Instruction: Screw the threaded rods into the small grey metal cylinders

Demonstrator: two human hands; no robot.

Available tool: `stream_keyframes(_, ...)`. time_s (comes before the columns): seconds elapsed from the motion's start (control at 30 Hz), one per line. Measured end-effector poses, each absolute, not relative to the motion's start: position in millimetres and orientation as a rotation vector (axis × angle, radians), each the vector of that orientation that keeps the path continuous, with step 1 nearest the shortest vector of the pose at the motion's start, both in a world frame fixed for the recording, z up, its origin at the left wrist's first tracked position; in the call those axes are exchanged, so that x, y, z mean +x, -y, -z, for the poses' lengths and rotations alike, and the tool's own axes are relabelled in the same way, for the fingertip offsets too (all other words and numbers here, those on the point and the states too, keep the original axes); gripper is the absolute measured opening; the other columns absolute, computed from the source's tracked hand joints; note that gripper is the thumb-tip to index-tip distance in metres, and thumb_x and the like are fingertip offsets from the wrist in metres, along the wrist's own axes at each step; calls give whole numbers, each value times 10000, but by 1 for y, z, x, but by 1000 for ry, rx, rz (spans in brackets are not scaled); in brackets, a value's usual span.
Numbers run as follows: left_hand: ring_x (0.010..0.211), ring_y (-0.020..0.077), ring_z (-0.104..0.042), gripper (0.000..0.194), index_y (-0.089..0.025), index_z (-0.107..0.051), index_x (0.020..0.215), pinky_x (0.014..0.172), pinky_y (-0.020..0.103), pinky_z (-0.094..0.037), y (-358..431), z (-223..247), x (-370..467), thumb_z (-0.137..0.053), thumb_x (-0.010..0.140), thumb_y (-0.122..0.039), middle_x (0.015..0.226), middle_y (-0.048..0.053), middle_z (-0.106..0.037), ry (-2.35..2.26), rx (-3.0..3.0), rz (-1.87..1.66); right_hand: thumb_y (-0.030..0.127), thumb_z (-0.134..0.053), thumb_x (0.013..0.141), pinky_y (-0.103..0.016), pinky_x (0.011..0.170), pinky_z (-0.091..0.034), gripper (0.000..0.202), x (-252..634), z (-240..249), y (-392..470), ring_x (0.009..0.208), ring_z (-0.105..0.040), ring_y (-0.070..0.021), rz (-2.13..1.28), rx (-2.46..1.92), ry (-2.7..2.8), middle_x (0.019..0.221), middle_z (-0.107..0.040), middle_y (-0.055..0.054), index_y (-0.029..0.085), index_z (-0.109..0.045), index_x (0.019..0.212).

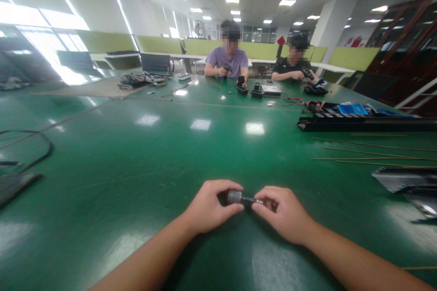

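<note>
Just above the green tabletop [143, 154], a short grey metal cylinder with a thin dark shaft [234, 197] lies level between my hands. What exactly it is I cannot make out. My left hand [208, 204] has its thumb and fingers around the thick cylinder end. With thumb and fingertips, my right hand [282, 211] pinches the far end of the shaft, where a small shiny bit shows. The right fingers hide that tip.
Thin rods [368, 159] and a long black channel [362, 123] with tools lie to the right. At left rest a black cable [51, 145] and a dark panel [17, 188]. Two people [227, 61] across the table handle dark tools near black trays [256, 93].
</note>
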State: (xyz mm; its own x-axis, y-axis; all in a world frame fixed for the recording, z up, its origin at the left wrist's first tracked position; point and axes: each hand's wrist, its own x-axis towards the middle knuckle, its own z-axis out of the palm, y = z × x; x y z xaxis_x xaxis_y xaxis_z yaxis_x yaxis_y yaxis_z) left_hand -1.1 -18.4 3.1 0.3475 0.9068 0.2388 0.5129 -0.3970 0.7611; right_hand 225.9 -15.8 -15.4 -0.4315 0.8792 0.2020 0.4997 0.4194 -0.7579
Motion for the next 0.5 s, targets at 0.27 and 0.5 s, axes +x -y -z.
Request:
stream_keyframes(0.27,893,215,-691,277,-212,-749,979,844,306,-510,18,-3,-1,-791,713,-277,965,34,-755,-1252,2045,-876,303,-646,858,-246,546,-359,152,226,15,15,567,-514,-132,-837,-1159,2093,640,-597,1,180,-716,802)
stream_keyframes(0.5,889,208,-689,265,-210,-747,978,829,291,-502,19,-4,-1,-785,723,-273,959,30,-752,-1243,2047,-877,308,-644,856,-246,545,-358,160,227,15,15,560,-513,-129,-834,-1157,2098,629,-591,4,178,-719,800)
